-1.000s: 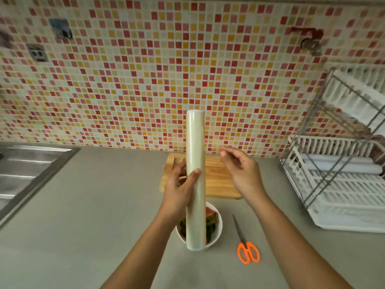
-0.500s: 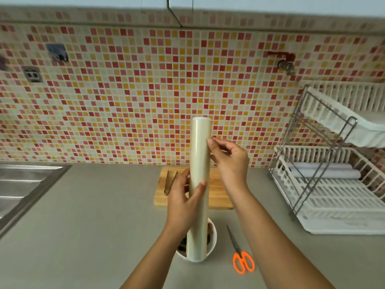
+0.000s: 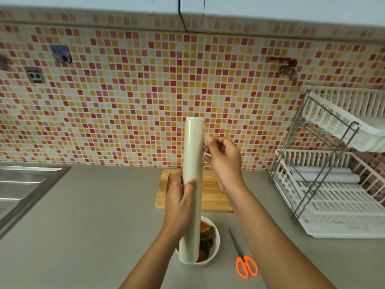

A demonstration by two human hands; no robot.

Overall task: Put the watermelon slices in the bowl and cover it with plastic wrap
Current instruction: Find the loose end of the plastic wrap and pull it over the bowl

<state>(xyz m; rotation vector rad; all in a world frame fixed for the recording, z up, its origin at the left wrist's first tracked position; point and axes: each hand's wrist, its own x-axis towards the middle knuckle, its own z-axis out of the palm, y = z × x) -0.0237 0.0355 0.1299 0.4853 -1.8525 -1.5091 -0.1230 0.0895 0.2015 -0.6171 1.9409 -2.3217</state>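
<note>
With watermelon slices [image 3: 206, 236] already in the bowl [image 3: 215, 245] at lower centre, step 1 looks done; covering is left. Left hand [image 3: 179, 202], fingers curled round the upright plastic wrap roll [image 3: 192, 174], grips mid-roll. Right hand [image 3: 226, 158], upper centre, fingers pinched narrow on the film's loose edge. Scissors [image 3: 244, 262] lie on the worktop [image 3: 93, 215], right of the bowl.

A home kitchen: mosaic tile wall [image 3: 145, 101], steel sink [image 3: 23, 188], grey counter [image 3: 93, 215], wooden cutting board [image 3: 212, 197], a 2-tier dish rack [image 3: 333, 184], cupboards [image 3: 187, 7] above.
</note>
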